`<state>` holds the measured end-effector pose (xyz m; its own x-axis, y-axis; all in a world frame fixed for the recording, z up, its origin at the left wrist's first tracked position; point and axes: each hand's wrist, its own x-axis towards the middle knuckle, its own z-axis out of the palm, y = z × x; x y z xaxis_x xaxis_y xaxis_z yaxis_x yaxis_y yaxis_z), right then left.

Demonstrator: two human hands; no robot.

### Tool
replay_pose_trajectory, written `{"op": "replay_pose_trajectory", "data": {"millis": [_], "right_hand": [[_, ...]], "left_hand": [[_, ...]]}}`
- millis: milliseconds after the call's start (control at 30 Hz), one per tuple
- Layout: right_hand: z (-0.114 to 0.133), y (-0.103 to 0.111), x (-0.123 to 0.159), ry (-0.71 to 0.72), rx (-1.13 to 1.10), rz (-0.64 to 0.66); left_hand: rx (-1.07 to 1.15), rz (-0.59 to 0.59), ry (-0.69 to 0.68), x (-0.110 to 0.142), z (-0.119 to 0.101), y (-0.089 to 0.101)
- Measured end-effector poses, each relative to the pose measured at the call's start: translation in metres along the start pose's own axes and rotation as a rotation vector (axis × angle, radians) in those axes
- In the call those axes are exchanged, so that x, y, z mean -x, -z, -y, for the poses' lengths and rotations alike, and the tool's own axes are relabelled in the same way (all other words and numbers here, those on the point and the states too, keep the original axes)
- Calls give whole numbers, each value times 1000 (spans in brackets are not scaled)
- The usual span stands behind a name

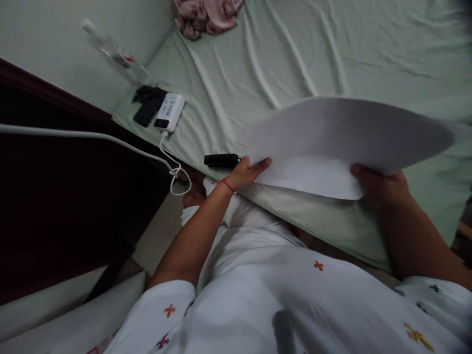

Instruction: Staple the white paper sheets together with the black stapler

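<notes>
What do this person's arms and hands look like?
The left hand and right hand are ungloved. A thin red cord circles the left wrist. The white left sleeve is short, bearing an orange figure and a magenta figure; the right sleeve, also white, shows a dark figure.

no legible text, only blurred print on white power bank
</notes>
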<state>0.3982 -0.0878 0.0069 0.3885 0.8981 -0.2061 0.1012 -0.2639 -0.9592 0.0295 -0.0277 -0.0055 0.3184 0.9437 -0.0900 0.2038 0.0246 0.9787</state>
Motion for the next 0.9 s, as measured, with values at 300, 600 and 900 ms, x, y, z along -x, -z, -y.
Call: {"op": "replay_pose_trajectory", "data": {"millis": [300,600,900], "right_hand": [[14,-24,7,-157,-224,85],[14,-6,23,-208,102,342],[18,-5,46,-115,309,199]], "left_hand": [[301,59,263,25,-13,0],[211,-26,266,41,-1,0],[227,-68,343,50,-1,0]]}}
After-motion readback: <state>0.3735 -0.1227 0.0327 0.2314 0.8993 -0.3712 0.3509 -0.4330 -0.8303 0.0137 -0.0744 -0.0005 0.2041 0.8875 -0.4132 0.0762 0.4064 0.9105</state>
